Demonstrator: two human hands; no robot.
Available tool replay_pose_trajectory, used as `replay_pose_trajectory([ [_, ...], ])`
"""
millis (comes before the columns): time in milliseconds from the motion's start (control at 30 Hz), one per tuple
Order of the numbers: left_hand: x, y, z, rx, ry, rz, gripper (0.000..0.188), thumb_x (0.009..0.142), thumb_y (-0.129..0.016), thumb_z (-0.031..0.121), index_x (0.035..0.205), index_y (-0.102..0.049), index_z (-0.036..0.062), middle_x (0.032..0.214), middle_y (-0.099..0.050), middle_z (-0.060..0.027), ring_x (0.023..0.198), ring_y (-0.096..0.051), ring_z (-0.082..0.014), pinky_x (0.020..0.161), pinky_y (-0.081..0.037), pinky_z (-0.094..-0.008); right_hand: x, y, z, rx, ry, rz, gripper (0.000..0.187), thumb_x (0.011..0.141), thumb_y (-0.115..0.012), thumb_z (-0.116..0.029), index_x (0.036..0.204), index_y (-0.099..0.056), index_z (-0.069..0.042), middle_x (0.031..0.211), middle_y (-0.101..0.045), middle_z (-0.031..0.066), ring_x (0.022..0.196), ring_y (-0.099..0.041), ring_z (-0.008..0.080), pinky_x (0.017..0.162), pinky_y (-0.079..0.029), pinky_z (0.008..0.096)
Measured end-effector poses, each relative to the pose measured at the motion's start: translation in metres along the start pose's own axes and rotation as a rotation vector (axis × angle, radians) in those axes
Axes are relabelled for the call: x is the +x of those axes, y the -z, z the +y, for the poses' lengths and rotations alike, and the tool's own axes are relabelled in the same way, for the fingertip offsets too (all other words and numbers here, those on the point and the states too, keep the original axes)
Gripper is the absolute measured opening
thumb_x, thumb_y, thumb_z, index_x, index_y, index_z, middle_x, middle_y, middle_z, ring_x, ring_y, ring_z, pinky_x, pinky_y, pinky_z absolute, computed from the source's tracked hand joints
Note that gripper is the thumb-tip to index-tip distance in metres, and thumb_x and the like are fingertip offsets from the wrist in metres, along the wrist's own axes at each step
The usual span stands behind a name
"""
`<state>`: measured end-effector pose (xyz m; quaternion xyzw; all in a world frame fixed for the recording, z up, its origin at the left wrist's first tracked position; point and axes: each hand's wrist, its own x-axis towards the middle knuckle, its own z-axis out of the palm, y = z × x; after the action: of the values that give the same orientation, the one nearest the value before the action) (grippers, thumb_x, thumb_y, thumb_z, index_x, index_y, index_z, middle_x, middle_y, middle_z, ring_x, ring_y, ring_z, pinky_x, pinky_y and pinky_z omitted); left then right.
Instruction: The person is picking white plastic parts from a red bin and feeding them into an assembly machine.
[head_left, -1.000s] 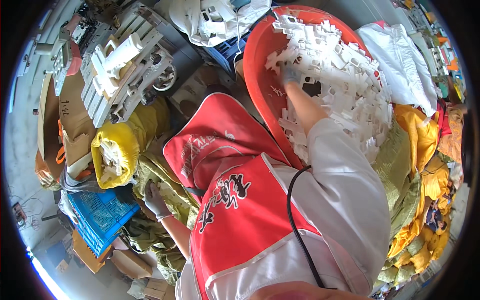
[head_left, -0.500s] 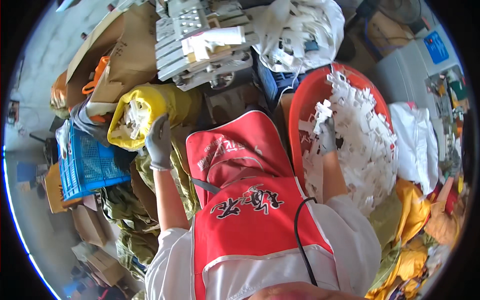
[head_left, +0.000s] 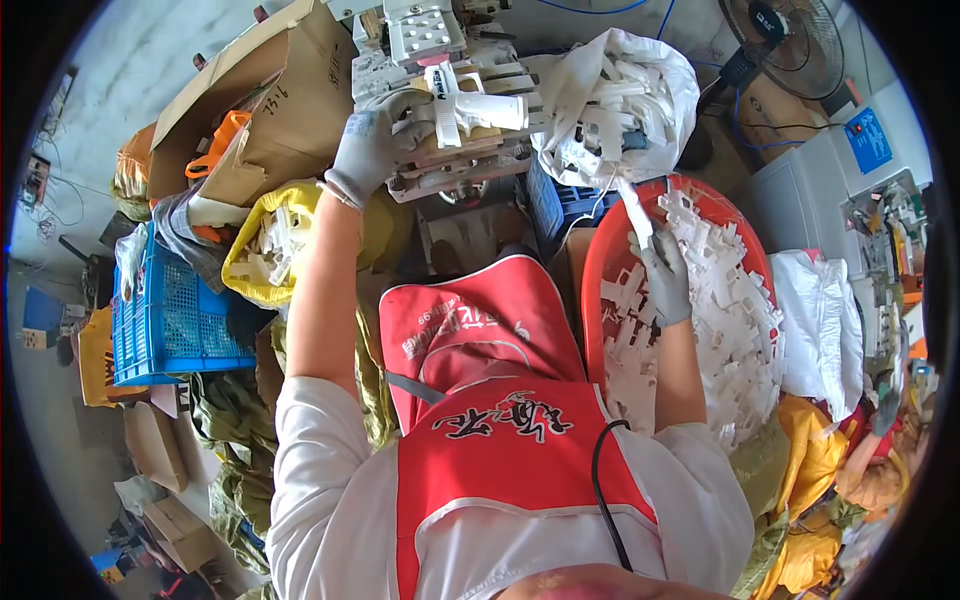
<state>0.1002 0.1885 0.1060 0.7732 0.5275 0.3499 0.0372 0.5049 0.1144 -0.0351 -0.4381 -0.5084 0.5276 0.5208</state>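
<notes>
On the metal machine (head_left: 410,178) at the far middle lies a white pistol-shaped plastic piece (head_left: 480,110). My gloved left hand (head_left: 378,145) reaches to its left side, fingers curled and closed at its edge. Over the red tub (head_left: 592,330) on the right, my gloved right hand (head_left: 664,280) grips a long white plastic piece (head_left: 635,212), which points up and away. Many similar white plastic parts (head_left: 725,320) fill the tub below that hand. The lower end of the held piece is hidden by my fingers.
A white sack (head_left: 672,95) of white parts stands behind the tub. Left of me are a yellow sack (head_left: 240,240) with white parts, a blue crate (head_left: 180,340) and a cardboard box (head_left: 290,100). A fan (head_left: 790,40) stands far right.
My left hand has moved from beside the yellow sack up to the machine and the pistol-shaped piece. My right hand now holds a single long piece instead of the earlier white part.
</notes>
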Motion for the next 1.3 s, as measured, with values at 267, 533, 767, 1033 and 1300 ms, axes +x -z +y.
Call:
replay_pose_trajectory([
  [267, -0.053, 0.010, -0.015, -0.281, 0.204, 0.373, 0.026, 0.083, -0.064, 0.009, 0.106, -0.061, -0.0003, 0.105, -0.064, -0.0093, 0.090, -0.061, -0.0132, 0.078, -0.048, -0.0254, 0.093, -0.088, -0.085, -0.312, 0.444, -0.271, 0.041, 0.083, -0.057, -0.006, 0.124, -0.049, -0.002, 0.123, -0.052, 0.0092, 0.114, -0.049, 0.0175, 0.097, -0.037, 0.0282],
  [533, -0.196, 0.029, -0.039, -0.167, 0.460, 0.599, 0.018, 0.086, -0.062, 0.009, 0.101, -0.062, -0.0003, 0.102, -0.065, -0.0082, 0.088, -0.060, -0.0119, 0.079, -0.048, -0.0253, 0.170, -0.166, -0.102, -0.896, 0.901, -0.521, 0.039, 0.085, -0.053, -0.010, 0.124, -0.051, -0.008, 0.126, -0.051, 0.0150, 0.118, -0.046, 0.0313, 0.101, -0.036, 0.0363],
  [767, -0.281, 0.023, -0.053, -0.310, 0.725, 0.657, 0.021, 0.087, -0.062, 0.010, 0.104, -0.061, -0.0017, 0.101, -0.063, -0.0043, 0.090, -0.056, -0.0096, 0.083, -0.044, -0.0235, 0.159, -0.166, -0.108, -1.249, 0.967, -0.626, 0.045, 0.086, -0.049, -0.008, 0.130, -0.047, -0.012, 0.134, -0.044, 0.0138, 0.125, -0.039, 0.0289, 0.107, -0.029, 0.0384],
  [1033, -0.327, 0.014, -0.049, -0.086, 0.847, 0.599, 0.026, 0.090, -0.056, 0.009, 0.112, -0.057, -0.0040, 0.106, -0.062, -0.0073, 0.095, -0.056, -0.0138, 0.087, -0.043, -0.0273, 0.104, -0.113, -0.100, -0.595, 0.872, -0.237, 0.037, 0.084, -0.059, -0.008, 0.119, -0.052, -0.002, 0.115, -0.054, 0.0155, 0.101, -0.056, 0.0281, 0.084, -0.046, 0.0327],
  [1300, -0.428, 0.015, -0.117, 0.116, 1.091, 0.480, 0.029, 0.089, -0.057, 0.014, 0.111, -0.059, -0.0044, 0.110, -0.062, -0.0117, 0.098, -0.058, -0.0190, 0.087, -0.045, -0.0302, -0.016, 0.081, 0.114, -1.019, -0.178, 0.016, 0.033, 0.086, -0.054, -0.027, 0.112, -0.059, -0.008, 0.107, -0.062, 0.0155, 0.101, -0.059, 0.0323, 0.087, -0.047, 0.0393],
])
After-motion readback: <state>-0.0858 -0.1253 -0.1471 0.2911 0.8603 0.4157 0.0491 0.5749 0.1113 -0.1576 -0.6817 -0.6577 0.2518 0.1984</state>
